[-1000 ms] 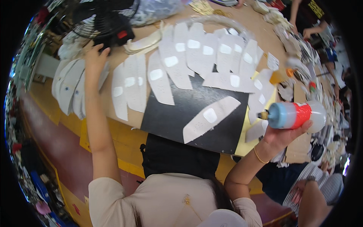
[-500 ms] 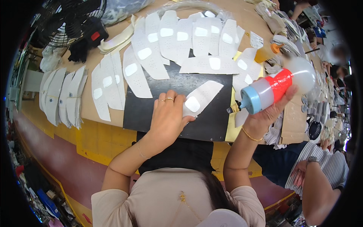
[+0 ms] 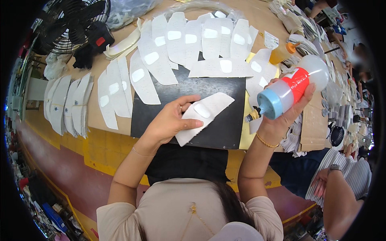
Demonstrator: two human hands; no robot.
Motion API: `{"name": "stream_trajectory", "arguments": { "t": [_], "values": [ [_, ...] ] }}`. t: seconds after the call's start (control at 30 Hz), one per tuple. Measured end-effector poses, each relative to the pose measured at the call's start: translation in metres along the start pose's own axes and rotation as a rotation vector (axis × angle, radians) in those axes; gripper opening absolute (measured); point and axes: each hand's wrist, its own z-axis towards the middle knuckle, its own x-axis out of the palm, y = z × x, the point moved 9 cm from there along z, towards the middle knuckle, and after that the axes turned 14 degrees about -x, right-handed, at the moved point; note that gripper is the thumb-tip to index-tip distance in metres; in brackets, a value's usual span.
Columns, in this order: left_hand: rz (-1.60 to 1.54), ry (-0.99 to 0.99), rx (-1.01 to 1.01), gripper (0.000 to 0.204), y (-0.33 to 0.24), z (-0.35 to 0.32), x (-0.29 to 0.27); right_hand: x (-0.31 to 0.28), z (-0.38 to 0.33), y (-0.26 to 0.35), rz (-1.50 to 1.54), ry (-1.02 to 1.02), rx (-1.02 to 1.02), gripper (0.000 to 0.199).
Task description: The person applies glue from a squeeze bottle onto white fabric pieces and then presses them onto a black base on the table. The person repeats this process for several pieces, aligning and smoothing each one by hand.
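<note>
At the near edge of the table (image 3: pixel 261 20), I see the left hand (image 3: pixel 171 120) pinching a pale panel (image 3: pixel 220 103), thumb across its face and fingers along the far side and behind; the grip is narrow, with the oval white patch (image 3: pixel 202 110) left uncovered, perhaps to keep the middle of the piece in sight. That panel sits over the black board (image 3: pixel 221 137), its pointed end aimed away to the right; whether it touches the board all along I cannot tell.

Off to the right, the right hand (image 3: pixel 288 117) is curled round a squeeze bottle (image 3: pixel 297 84) with a red band, opened only as wide as the body demands. The blue cap (image 3: pixel 270 103) is tipped down and leftward, likely so the nozzle (image 3: pixel 253 115) faces the work, though it is well apart from the panel.

Beyond, more patched panels (image 3: pixel 177 52) overlap in an arc, seemingly fanned so each patch shows. Farther left stand bundled stacks (image 3: pixel 60 106), near a black fan (image 3: pixel 70 28); an amber bottle (image 3: pixel 280 54) waits past the right end of the arc.
</note>
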Motion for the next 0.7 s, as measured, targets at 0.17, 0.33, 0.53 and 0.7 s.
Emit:
{"name": "stream_trajectory", "arguments": {
  "t": [0.17,0.33,0.53,0.7],
  "values": [
    [0.079,0.07,0.117,0.083,-0.023,-0.016,0.023,0.018,-0.007,0.015,-0.148,0.22,-0.179,0.065],
    [0.065,0.104,0.13,0.075,-0.03,-0.022,0.03,0.034,-0.016,0.037,-0.387,0.408,-0.476,0.068],
    [0.117,0.173,0.029,0.056,-0.033,-0.027,0.044,0.065,-0.031,0.048,-0.588,0.622,-0.645,0.05],
    [0.068,0.135,0.043,0.053,-0.041,-0.03,0.04,0.076,-0.037,0.052,-0.584,0.684,-0.614,0.045]
  ]
}}
